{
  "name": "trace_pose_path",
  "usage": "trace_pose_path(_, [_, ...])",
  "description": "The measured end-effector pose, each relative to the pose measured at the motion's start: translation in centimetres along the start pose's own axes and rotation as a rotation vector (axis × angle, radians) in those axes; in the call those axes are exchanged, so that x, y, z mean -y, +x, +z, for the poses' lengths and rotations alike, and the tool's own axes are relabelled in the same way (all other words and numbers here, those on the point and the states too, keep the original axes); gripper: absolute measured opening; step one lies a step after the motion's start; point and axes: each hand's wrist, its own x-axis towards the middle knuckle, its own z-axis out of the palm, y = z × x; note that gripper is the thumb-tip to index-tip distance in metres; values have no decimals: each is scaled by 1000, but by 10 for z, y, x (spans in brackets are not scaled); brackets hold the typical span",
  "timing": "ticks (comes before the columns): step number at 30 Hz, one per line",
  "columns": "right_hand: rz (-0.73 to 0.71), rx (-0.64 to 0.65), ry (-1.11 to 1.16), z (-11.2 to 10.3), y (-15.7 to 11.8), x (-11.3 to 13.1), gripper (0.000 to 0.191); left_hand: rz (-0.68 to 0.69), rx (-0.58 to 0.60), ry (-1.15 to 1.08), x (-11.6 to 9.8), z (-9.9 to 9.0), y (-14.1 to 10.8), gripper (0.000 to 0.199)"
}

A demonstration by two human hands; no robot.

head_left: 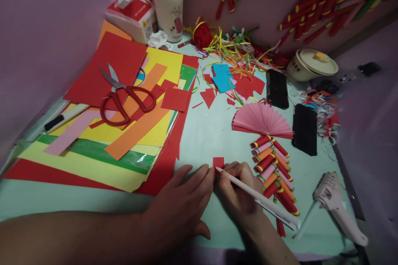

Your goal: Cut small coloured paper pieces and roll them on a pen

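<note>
My right hand [241,192] is closed round a slim white pen [267,203], whose tip rests on a small red paper square [219,161] near the table's front. My left hand [183,198] lies flat with its fingers stretched out, the fingertips at the left edge of that square. The lower part of the square is hidden by the pen and fingers. Just right of my right hand lies a string of rolled paper firecrackers [272,165] in red, pink and orange, below a pink pleated paper fan [263,119].
Red-handled scissors [115,99] and a marker [66,116] lie on stacked coloured paper [124,176] at left. Scraps [222,78] and strips fill the back. At right are two black phones [277,89], a lidded bowl [300,68] and a glue gun [337,205]. A flask [168,8] stands behind.
</note>
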Motion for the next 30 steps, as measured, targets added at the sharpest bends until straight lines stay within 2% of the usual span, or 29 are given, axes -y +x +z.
trace_pose_path(22, [7, 2, 0, 0, -3, -5, 20, -6, 1, -43, -1, 1, -2, 89])
trace_pose_path(30, [19, 52, 69, -1, -5, -8, 19, -7, 5, -37, -2, 4, -3, 92])
